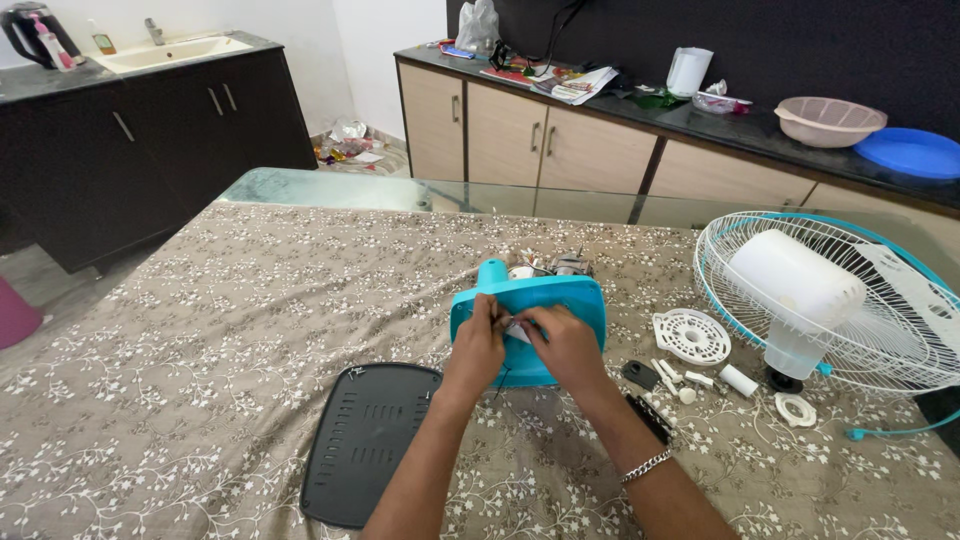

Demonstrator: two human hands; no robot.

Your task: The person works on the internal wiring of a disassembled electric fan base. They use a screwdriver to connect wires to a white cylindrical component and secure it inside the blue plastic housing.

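Observation:
A teal plastic fan base (560, 297) lies on the patterned tablecloth (250, 330), with a small motor (560, 265) and wires behind it. Both hands rest on top of the base. My left hand (477, 345) pinches something small and white at the base's middle. My right hand (565, 345) meets it from the right, fingers closed on the same small part (517, 331). What exactly the part is, I cannot tell. A silver bracelet (646, 466) sits on my right wrist.
A black vented plate (365, 440) lies near left. A white fan guard with its motor cover (800, 290) stands right, beside a round white grille piece (691, 336), small white parts (735, 380), a ring (796, 409) and a black part (640, 375). Counters and a sink stand behind.

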